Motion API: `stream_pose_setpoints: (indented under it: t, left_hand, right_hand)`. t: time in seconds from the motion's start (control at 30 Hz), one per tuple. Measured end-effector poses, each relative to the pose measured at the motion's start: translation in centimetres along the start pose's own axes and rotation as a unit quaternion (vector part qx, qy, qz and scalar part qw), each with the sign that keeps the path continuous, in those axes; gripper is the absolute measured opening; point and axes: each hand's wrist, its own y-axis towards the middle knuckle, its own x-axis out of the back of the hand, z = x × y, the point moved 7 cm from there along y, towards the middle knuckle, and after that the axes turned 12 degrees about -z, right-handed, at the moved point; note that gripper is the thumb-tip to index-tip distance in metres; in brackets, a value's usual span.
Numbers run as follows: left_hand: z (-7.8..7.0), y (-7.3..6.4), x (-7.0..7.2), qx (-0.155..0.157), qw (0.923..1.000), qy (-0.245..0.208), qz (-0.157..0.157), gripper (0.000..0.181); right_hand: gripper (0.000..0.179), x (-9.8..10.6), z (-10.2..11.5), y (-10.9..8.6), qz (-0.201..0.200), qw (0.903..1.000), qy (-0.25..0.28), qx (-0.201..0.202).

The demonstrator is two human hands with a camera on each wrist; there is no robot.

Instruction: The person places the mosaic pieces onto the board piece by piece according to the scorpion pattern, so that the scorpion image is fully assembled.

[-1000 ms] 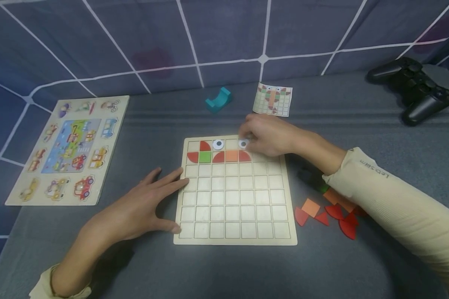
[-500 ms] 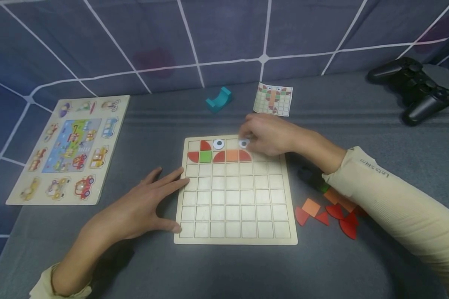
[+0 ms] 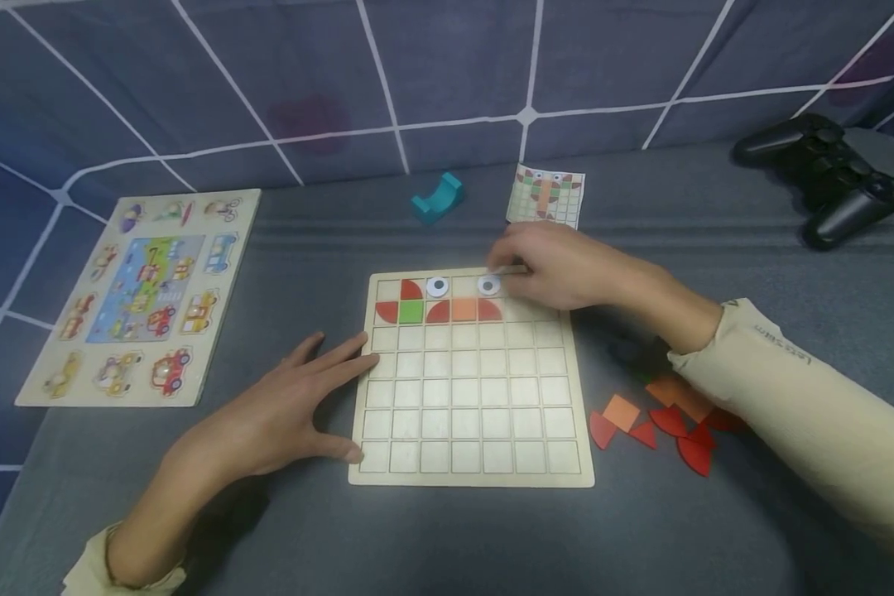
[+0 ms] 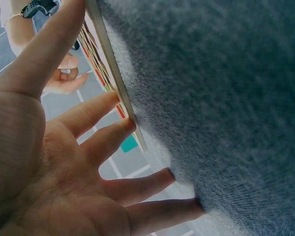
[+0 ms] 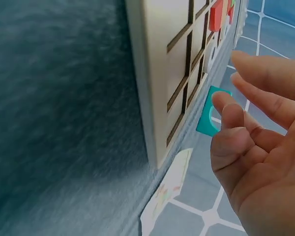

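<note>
A pale wooden grid board point(image 3: 465, 389) lies in the middle of the table. Its top rows hold red quarter-circle tiles point(image 3: 410, 289), a green square point(image 3: 411, 311), an orange square point(image 3: 463, 310) and two round eye tiles point(image 3: 437, 286). Spread straight, the fingers of my left hand point(image 3: 276, 422) touch the board's left edge; the left wrist view shows two fingertips against it. At the top right corner, my right hand point(image 3: 566, 263) hovers beside the right eye tile point(image 3: 488, 285). In the right wrist view that hand point(image 5: 270, 132) has loosely bent fingers and nothing between them.
Loose red pieces point(image 3: 694, 455) and orange squares point(image 3: 622, 411) lie right of the board, partly under the sleeve. Behind it are a printed pattern card point(image 3: 544, 192) and a teal arch block point(image 3: 438, 199). A vehicle puzzle point(image 3: 219, 331) sits left, a black game controller point(image 3: 819, 178) far right.
My right hand has drawn slightly right, away from the right eye tile, which stays in its cell. My left hand has kept its place at the board's edge.
</note>
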Motion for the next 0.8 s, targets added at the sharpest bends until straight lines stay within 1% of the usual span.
stream_pose_setpoints:
  t: [0.13, 0.27, 0.37, 0.5, 0.8]
  left_hand:
    - [0.0, 0.1, 0.0, -0.005, 1.0000, 0.001, -0.003, 0.104]
    - [-0.1, 0.0, 0.1, -0.015, 0.9998, 0.001, -0.009, 0.103]
    - [-0.2, 0.1, 0.1, -0.019, 0.9998, 0.002, -0.009, 0.103]
    - [-0.3, 0.1, 0.1, -0.021, 0.9998, 0.004, -0.007, 0.103]
    - [-0.3, 0.0, 0.2, -0.018, 0.9998, 0.002, -0.011, 0.103]
  right_hand:
    - [0.024, 0.4, -0.4, -1.5, 0.001, 1.0000, -0.003, -0.009]
    - [0.023, 0.8, -1.1, -3.4, 0.003, 0.9998, -0.004, -0.020]
    - [0.023, 1.4, -1.8, -4.9, -0.006, 0.9996, -0.005, -0.028]
    - [0.025, 2.3, -2.5, -6.7, -0.019, 0.9986, -0.021, -0.045]
    - [0.032, 3.1, -3.4, -10.3, -0.003, 0.9961, -0.049, -0.074]
